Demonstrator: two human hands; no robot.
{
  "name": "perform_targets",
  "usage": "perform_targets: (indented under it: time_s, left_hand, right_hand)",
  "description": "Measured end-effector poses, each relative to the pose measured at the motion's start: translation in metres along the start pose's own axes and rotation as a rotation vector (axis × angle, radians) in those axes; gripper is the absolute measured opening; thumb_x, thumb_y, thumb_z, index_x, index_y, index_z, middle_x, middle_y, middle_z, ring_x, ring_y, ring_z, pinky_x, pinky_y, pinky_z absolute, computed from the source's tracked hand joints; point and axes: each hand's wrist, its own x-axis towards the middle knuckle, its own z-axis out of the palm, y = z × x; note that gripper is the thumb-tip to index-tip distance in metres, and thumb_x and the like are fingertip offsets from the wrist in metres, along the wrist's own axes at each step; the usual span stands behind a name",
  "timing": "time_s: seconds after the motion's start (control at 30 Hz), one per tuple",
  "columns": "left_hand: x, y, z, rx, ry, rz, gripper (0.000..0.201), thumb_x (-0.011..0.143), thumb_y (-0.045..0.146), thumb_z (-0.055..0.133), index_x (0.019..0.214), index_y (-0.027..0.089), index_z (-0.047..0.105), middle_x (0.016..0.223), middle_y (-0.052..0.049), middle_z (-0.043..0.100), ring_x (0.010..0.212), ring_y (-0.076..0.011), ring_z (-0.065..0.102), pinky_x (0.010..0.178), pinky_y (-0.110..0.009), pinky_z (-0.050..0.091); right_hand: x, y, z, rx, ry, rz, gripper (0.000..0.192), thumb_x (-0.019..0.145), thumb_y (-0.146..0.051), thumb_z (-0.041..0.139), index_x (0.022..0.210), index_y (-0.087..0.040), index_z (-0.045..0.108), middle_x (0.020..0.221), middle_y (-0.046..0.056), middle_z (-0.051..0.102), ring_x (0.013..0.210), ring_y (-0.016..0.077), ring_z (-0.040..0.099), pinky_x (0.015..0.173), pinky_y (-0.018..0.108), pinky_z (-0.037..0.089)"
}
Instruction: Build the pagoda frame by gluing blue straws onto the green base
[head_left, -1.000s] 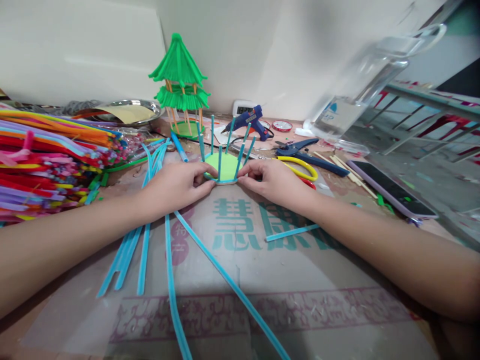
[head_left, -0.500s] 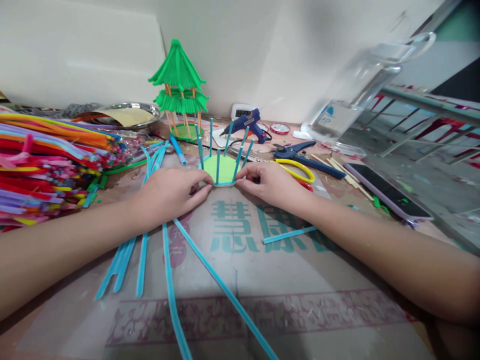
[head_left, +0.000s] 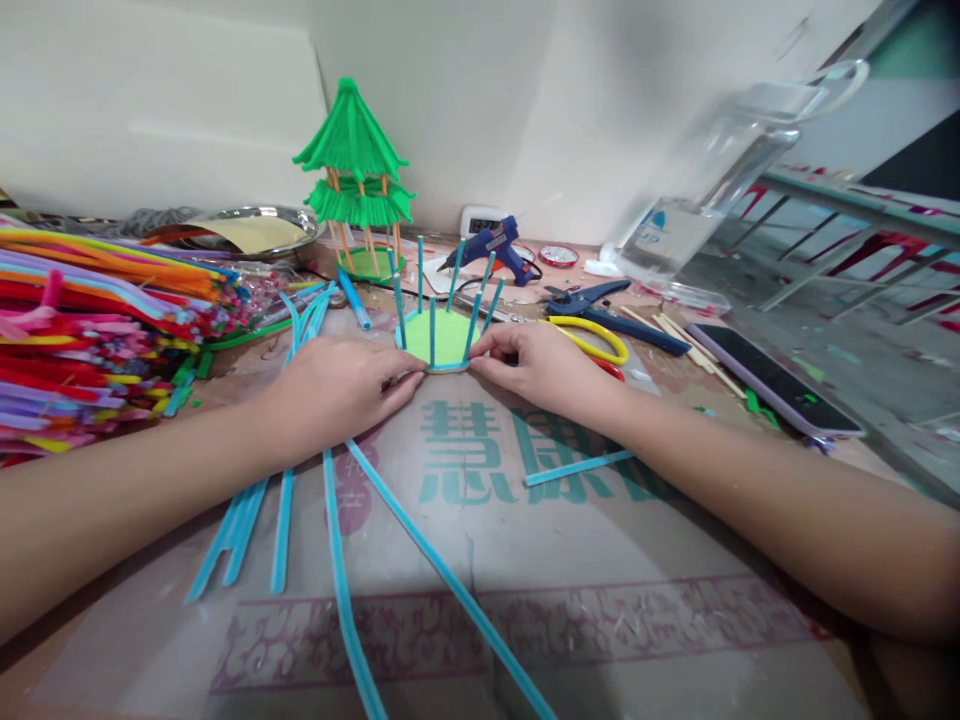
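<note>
Cardboard-covered desk point(head_left: 600, 560): your left hand point(head_left: 337, 385) and right hand point(head_left: 536, 365) pinch the green disc base point(head_left: 439, 340) at 9 and 3. Light, flimsy; blue uprights point(head_left: 433, 330) look fragile, so grip the rim only.

Fuzzy, matt craft stuff on printed card

The green disc point(head_left: 442, 338) looks like matt foam or card, its upright blue stems point(head_left: 432, 330) fuzzy like the pipe cleaners point(head_left: 97, 320) heaped at the left. The desk point(head_left: 525, 620) is covered with matt, scuffed printed cardboard. The bowl point(head_left: 255, 228) is shiny metal, the glue gun point(head_left: 491, 245) smooth plastic, the phone point(head_left: 772, 378) glossy glass.
</note>
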Motion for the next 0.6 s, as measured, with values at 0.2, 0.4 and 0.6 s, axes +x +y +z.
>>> perform_targets:
  time_s: [0.2,0.4,0.6]
  left_hand:
    - [-0.0012,-0.0012,-0.0017,-0.040,-0.001,-0.018,0.036,0.101,0.041,0.044,0.110,0.026,0.075,0.094,-0.004,0.081,0.081,-0.0224,0.074,0.064,-0.030,0.041]
    - [0.0022,-0.0011,-0.0039,-0.028,-0.045,-0.116,0.038,0.100,0.043,0.045,0.118,0.024,0.072,0.083,-0.004,0.079,0.074,-0.0223,0.072,0.063,-0.030,0.042]
    - [0.0037,-0.0031,-0.0005,-0.038,-0.023,-0.101,0.039,0.098,0.042,0.046,0.117,0.025,0.075,0.089,-0.004,0.080,0.078,-0.0244,0.073,0.065,-0.032,0.044]
  right_hand:
    - [-0.0004,-0.0006,-0.0009,-0.007,-0.004,0.007,0.016,0.088,-0.031,0.062,0.085,-0.017,0.069,0.059,-0.004,0.059,0.051,0.0094,0.047,0.055,0.025,0.033]
    - [-0.0003,0.0020,-0.0006,-0.017,0.012,-0.009,0.016,0.087,-0.031,0.061,0.085,-0.017,0.069,0.059,-0.004,0.059,0.051,0.0097,0.048,0.055,0.025,0.033]
    - [-0.0003,0.0020,-0.0002,-0.001,0.005,0.002,0.016,0.088,-0.031,0.061,0.086,-0.017,0.069,0.059,-0.004,0.059,0.052,0.0101,0.048,0.055,0.026,0.033]
